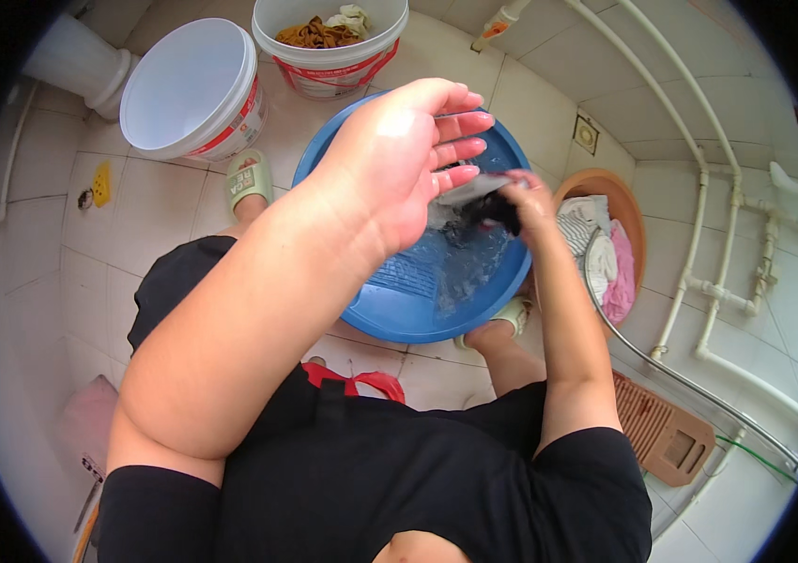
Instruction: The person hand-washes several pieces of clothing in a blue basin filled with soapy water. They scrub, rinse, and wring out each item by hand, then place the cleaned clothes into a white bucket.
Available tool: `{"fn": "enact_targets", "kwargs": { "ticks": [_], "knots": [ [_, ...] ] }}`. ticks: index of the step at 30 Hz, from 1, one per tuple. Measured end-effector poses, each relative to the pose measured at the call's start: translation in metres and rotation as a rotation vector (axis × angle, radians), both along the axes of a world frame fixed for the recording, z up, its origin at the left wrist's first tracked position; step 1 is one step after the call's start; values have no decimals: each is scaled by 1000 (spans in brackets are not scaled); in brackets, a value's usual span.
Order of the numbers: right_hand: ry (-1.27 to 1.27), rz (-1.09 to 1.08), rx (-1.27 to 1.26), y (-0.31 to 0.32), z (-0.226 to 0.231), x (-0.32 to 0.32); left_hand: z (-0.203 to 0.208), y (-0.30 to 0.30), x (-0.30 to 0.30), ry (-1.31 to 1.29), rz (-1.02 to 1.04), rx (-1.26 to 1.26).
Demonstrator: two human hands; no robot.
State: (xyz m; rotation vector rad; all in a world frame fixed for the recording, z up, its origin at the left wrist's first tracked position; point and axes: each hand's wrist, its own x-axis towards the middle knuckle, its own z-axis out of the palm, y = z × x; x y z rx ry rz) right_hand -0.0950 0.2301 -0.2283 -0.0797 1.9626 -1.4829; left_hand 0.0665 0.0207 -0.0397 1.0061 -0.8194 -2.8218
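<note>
Basin rim [422, 330] near right grip [529, 201], clutching dark cloth [493, 212] — left grip [395, 150] outstretched, room beneath.

Your left hand [399, 155] is raised over the blue basin [394, 321], palm showing, fingers slightly apart. Just right of it, your blurred right hand [529, 199] grips dark cloth [495, 212] above the water [460, 286]. Beyond your left hand stand a white bucket [178, 89] and another holding brown cloth [319, 35]; right of your right hand, an orange tub [640, 211] holds laundry [621, 272].
</note>
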Motion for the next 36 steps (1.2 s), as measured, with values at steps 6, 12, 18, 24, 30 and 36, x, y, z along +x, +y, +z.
{"fn": "enact_targets", "kwargs": {
  "ticks": [6, 12, 18, 24, 30, 36],
  "knots": [
    [354, -67, -639, -5, 198, 10, 2, -6, 11, 3, 2, -22],
    [719, -156, -754, -17, 264, 31, 1, -10, 11, 15, 3, -2],
    [584, 99, -241, -45, 142, 14, -3, -19, 17, -17, 60, -2],
    [705, 155, 595, -22, -58, -16, -9, -16, 6, -29, 34, -16],
    [560, 453, 855, -17, -142, 32, -17, -11, -1, -76, 13, -27],
    [311, 510, 1030, 41, -178, 51, -19, -7, -6, -86, -12, -2]
  ]
}}
